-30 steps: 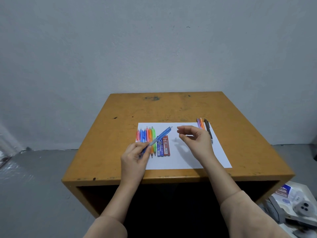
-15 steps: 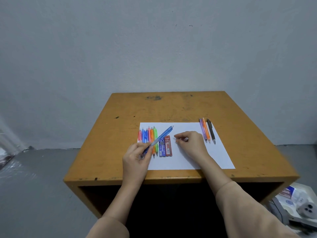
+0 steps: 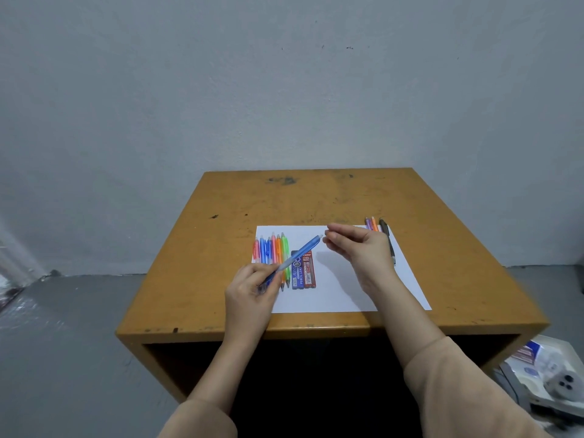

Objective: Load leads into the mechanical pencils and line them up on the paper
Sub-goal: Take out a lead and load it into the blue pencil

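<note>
Now the left hand (image 3: 252, 294) grips the blue pencil (image 3: 300, 251) near the paper's (image 3: 341, 295) left edge; the right hand (image 3: 360, 251) fingertips meet at its raised end, contents unclear. Steady the barrel, feed straight.

The person wears a long-sleeved top of plain, pale beige-pink cloth. The left sleeve (image 3: 197, 418) ends well behind the left hand (image 3: 252, 298), leaving the wrist and most of the forearm bare. The right sleeve (image 3: 458, 393) is of the same cloth, loose and softly creased, its edge likewise well back from the right hand (image 3: 363, 254), the forearm bare between
</note>
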`<state>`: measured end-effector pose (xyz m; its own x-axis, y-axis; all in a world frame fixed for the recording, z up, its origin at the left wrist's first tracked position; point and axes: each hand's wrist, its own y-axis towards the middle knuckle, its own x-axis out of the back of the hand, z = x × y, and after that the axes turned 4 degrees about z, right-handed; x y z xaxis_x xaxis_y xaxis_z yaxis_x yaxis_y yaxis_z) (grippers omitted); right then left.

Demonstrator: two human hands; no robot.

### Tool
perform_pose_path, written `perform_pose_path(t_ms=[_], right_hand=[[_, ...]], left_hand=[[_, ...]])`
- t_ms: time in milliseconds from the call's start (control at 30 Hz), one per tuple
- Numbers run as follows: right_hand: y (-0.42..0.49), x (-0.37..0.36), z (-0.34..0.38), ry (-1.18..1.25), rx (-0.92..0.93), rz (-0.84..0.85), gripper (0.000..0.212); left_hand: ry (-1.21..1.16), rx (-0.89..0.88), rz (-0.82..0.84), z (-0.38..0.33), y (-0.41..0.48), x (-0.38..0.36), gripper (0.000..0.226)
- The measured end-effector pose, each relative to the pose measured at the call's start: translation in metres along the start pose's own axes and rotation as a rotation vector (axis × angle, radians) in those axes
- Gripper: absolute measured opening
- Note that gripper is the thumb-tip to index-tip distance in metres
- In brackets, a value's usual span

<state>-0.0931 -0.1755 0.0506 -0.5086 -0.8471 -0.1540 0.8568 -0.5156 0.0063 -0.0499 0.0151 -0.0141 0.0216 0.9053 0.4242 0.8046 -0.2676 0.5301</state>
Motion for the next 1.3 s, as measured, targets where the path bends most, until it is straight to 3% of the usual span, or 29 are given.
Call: perform_pose_path(t_ms=[200,1000,1200,1300], right_hand=[[-0.005,-0.004,0.008,0.164,-0.022,0.011,0.017],[-0.01,-0.011,0.001,-0.018,-0.003,0.015,0.01],[-0.012,-0.011,-0.002,0.031,-0.022,0.02,0.011],[-0.014,-0.013,-0.005,0.093,-0.04,0.035,0.021]], left_hand=[[0.001,-0.013,-0.003,0.001,0.0,-0.001,0.026],[0.027,-0.001,0.007,-0.004,0.0,0.0,0.027],[0.027,-0.019,0.005,-0.006,0.0,0.001,0.026],[0.032,-0.048,-0.002,-0.006,-0.001,0.001,0.025]])
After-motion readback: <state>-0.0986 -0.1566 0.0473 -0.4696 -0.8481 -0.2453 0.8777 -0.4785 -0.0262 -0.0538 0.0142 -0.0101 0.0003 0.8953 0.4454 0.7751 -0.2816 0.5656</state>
